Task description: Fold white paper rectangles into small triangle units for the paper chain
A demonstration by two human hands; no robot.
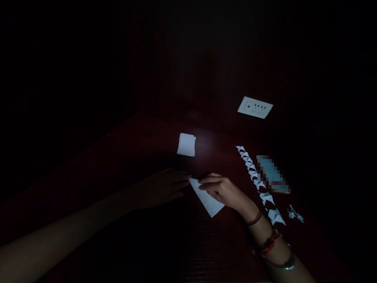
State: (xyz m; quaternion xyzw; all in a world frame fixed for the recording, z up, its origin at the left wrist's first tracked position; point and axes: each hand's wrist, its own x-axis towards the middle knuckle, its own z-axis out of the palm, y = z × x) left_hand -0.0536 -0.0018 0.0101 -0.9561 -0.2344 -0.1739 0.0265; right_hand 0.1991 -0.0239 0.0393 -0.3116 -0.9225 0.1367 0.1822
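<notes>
The scene is very dark. A narrow strip of lined white paper (207, 200) lies on a dark reddish table (141, 149). My left hand (160, 188) rests flat on the table, its stretched fingertips touching the strip's upper end. My right hand (220, 188) lies on the strip from the right, fingers extended and pressed down on the paper. Red thread bands and a metal bangle circle my right wrist.
A small folded white paper square (186, 144) lies beyond the hands. To the right runs a long row of several folded paper triangles (259, 184), with a phone (272, 174) beside it and a small paper scrap (295, 214). A white wall socket (255, 107) sits behind.
</notes>
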